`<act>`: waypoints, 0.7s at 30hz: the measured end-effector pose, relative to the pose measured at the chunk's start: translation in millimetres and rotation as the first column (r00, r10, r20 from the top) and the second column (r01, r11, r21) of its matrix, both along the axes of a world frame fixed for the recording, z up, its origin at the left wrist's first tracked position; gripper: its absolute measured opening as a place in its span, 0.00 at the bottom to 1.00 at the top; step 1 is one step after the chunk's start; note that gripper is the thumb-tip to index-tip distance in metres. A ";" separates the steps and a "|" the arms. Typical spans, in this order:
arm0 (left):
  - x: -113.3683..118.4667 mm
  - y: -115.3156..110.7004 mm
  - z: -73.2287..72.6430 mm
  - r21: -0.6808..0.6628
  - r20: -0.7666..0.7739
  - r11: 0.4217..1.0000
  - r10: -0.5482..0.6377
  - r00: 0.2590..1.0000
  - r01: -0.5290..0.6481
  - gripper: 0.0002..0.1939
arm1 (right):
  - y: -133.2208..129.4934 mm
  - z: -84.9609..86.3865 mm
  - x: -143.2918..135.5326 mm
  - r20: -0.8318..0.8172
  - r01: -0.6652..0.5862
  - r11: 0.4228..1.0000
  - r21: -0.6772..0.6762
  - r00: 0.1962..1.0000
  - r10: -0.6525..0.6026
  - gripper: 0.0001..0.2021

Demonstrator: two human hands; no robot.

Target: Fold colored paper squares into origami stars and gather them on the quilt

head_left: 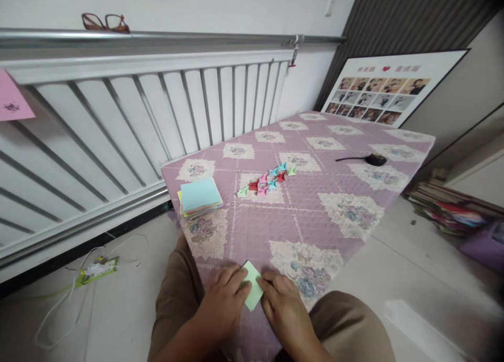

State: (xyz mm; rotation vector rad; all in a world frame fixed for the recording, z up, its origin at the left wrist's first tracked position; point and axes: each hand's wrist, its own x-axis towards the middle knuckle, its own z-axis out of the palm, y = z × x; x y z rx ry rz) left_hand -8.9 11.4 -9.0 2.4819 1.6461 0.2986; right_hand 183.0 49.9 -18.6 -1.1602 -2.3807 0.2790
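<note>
A light green folded paper (252,287) lies like a diamond on the near end of the table, between my two hands. My left hand (225,299) grips its left side, thumb and fingertips resting over the edge. At the right corner, the fingers of my right hand (282,304) are bunched together against the paper. Farther up the cloth sits a group of small folded paper figures (263,178) in red, pink, blue and green. To their left is a stack of square coloured paper (200,195) with a light blue sheet on top.
A purple flowered cloth (260,228) covers the table. A black object with a thin handle (375,159) lies at the right. A white radiator (181,110) runs along the left, with glasses (105,23) on the pipe above. A power strip (97,270) with cables is on the floor.
</note>
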 end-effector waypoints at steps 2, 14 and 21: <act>0.0 -7.8 -3.7 0.010 -0.001 0.998 -0.059 0.998 0.059 0.18 | -0.1 -2.1 0.4 0.006 0.006 1.000 0.001 1.000 -0.006 0.20; -0.9 -28.7 -26.6 -0.008 -0.022 0.993 -0.118 0.993 0.117 0.37 | 27.1 20.9 -18.3 -0.077 0.115 0.993 -0.027 0.990 -0.116 0.16; 2.4 -30.8 -43.3 0.081 -0.001 0.996 -0.033 0.999 0.033 0.39 | 47.5 19.5 -58.9 0.251 0.106 0.983 -0.151 0.966 -0.065 0.30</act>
